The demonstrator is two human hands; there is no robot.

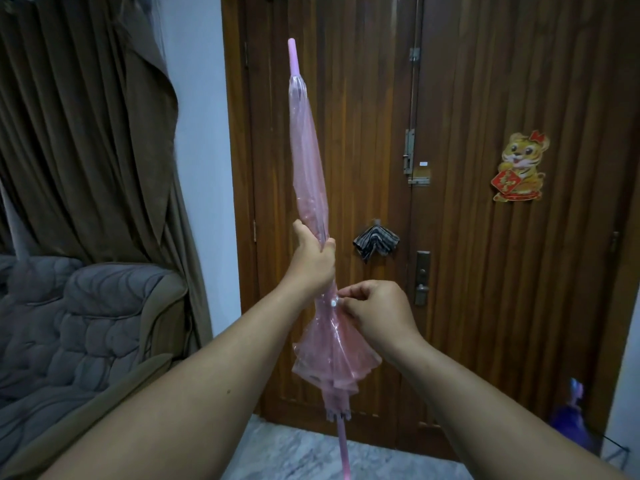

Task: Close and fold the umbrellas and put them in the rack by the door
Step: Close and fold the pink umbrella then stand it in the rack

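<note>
the pink umbrella point(309, 161) stands near upright, tip up — your left hand point(313, 259) grips its middle, your right hand point(375, 311) pinches the strap just below.

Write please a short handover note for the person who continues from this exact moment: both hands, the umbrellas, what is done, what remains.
Left hand grips the pink umbrella mid-canopy, tip up, in front of the door.
Right hand pinches the tie strap at the white snap.
Done: umbrella closed, canopy gathered.
Left: fasten the strap, put it in the rack, which is not in view. A purple umbrella leans at lower right.
</note>
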